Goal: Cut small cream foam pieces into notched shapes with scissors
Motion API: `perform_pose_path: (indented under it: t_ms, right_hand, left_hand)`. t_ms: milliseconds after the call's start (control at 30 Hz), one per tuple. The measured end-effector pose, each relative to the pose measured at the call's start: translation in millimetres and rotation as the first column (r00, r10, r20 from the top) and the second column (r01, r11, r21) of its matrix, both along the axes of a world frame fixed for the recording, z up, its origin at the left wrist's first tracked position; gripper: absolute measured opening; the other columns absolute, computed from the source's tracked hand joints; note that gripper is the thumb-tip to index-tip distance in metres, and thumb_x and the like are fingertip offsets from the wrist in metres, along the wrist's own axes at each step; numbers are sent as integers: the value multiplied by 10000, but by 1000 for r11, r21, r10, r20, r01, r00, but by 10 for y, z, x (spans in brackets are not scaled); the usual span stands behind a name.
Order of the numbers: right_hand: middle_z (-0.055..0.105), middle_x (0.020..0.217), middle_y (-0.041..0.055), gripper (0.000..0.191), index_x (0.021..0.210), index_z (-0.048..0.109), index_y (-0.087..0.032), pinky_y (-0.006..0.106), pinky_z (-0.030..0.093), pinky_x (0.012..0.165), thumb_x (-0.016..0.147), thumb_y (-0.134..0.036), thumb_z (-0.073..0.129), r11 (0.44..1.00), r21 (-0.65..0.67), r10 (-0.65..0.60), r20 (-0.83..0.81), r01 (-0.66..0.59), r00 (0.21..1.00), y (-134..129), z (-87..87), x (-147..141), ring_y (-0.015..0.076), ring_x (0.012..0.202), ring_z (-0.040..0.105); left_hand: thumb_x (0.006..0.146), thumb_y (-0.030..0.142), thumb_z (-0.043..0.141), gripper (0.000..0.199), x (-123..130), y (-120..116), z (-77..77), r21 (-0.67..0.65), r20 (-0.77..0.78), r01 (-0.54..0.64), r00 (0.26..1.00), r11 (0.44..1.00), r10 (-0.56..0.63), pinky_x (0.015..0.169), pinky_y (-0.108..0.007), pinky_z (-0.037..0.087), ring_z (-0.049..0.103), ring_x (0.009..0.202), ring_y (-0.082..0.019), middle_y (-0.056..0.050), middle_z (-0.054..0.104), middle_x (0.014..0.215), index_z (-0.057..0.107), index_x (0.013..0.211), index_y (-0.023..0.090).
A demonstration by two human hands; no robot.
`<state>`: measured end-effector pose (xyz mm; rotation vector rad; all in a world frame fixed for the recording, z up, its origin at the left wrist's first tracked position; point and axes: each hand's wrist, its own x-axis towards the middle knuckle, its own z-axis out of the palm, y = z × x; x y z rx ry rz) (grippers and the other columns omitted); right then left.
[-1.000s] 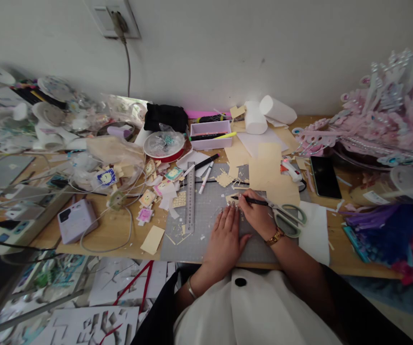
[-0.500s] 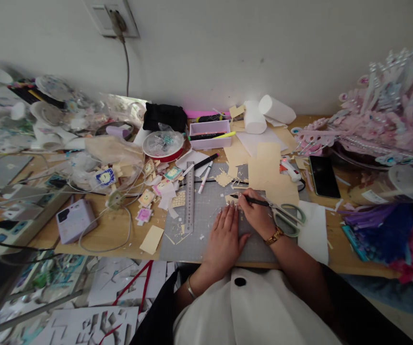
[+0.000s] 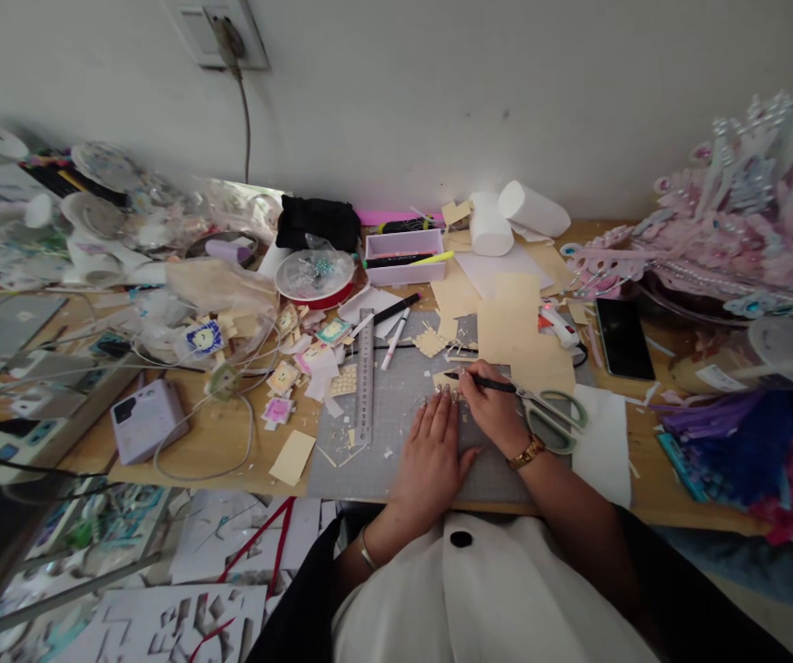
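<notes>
My right hand [image 3: 496, 414] is closed around a slim black pen-like tool [image 3: 494, 383]; I cannot tell whether it is a pen or a craft knife. Its dark tip rests at a small cream card piece [image 3: 444, 378] on the grey cutting mat [image 3: 382, 479]. My left hand [image 3: 432, 442] lies flat on the mat, fingers stretched out, fingertips at the near edge of that piece and partly covering it. Just right of my right hand are scissors [image 3: 558, 419] with grey-green handles. A clear ruler [image 3: 365, 378] lies left of my hands.
Larger cream card sheets [image 3: 510, 322] lie beyond my hands, near a white glue gun [image 3: 560, 325]. A lilac pen box [image 3: 402, 258] stands at the back. Decorated card pieces [image 3: 282, 378] lie to the left. At the right are a phone [image 3: 623, 339] and pink beaded decorations [image 3: 734, 221].
Both hands hold nearly the same place. The camera view has shifted very slightly; nothing was picked up or let go.
</notes>
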<state>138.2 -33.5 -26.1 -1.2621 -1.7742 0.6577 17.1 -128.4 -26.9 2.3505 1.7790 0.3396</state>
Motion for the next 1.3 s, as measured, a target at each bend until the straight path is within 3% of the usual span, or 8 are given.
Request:
perform_pose_path:
  t_ms: [467,1000,1300]
  right_hand:
    - [506,597,-24,236,691,449,-247,290,431,611,922,-267,490,999,-20,36,23,-36,999,-13,47,-3,158,572,484]
    - [480,590,-30,242,664,425,-243,285,400,592,901,-241,470,999,8,-48,16,48,999,-29,8,-16,150,560,460]
    - [505,604,-27,229,689,453,-241,287,404,604,915,-254,484,1000,0,-1,8,1,1000,-25,21,-12,151,572,485]
  left_hand:
    - [956,483,472,679,0,5,4,12,9,4,1000,1000,-4,1158,-486,380,380,1434,-310,-192,437,1521,394,1462,38]
    - [962,481,467,670,-2,-2,-1,0,11,5,1000,1000,-5,1169,-483,373,370,1441,-305,-186,432,1526,399,1461,40]
    - [966,479,453,670,7,-1,-7,0,-2,0,1000,1000,0,1173,-472,362,373,1440,-300,-181,434,1526,385,1469,42]
